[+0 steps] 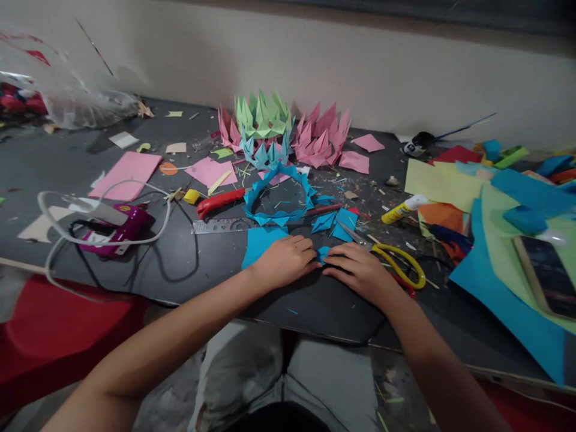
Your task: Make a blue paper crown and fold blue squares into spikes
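Observation:
A small folded piece of blue paper lies on the dark table between my two hands. My left hand has its fingers closed on the left side of the piece. My right hand pinches its right side. A blue paper sheet is partly under my left wrist. Just beyond my hands stands a ring of folded blue paper. Two blue folded pieces and scissors with yellow handles are near my right hand.
Pink, green and light blue paper crowns stand at the back. A red cutter, metal ruler and purple device with cables are left. A glue stick, paper sheets and phone are right.

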`<action>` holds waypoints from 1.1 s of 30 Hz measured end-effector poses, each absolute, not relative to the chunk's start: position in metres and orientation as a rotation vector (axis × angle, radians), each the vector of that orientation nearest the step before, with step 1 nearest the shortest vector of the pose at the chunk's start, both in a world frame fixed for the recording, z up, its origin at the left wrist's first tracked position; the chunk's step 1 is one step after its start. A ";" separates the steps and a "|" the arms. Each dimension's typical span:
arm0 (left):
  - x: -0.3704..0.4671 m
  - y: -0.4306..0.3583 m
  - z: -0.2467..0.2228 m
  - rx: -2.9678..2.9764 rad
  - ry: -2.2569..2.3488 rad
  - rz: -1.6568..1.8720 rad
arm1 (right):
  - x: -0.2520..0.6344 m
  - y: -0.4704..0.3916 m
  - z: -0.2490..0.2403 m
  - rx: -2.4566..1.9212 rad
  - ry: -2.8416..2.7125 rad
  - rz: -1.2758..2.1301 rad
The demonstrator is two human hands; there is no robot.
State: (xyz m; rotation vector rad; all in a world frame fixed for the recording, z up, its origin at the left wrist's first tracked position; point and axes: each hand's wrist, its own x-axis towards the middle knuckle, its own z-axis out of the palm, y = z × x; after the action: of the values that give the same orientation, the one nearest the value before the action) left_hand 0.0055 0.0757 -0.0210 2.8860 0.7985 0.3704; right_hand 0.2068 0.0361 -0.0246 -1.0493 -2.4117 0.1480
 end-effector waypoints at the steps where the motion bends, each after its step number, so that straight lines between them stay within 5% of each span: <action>1: 0.005 0.076 -0.021 2.882 0.803 0.382 | 0.207 0.036 -0.025 -1.048 -2.433 0.119; 12: 0.002 0.088 -0.017 2.696 0.707 0.393 | 0.217 0.038 -0.020 -1.064 -2.608 0.170; 25: 0.006 0.100 -0.019 2.522 0.690 0.376 | 0.203 0.047 -0.017 -1.392 -2.148 0.711; 33: 0.001 0.098 -0.022 2.513 0.651 0.423 | 0.195 0.049 -0.015 -1.517 -2.041 0.756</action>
State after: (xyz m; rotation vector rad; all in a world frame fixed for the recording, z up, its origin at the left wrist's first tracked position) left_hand 0.0010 0.0985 -0.0220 2.5133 0.6506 0.4230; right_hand 0.1954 0.0494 -0.0152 -1.5172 -2.0410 0.7559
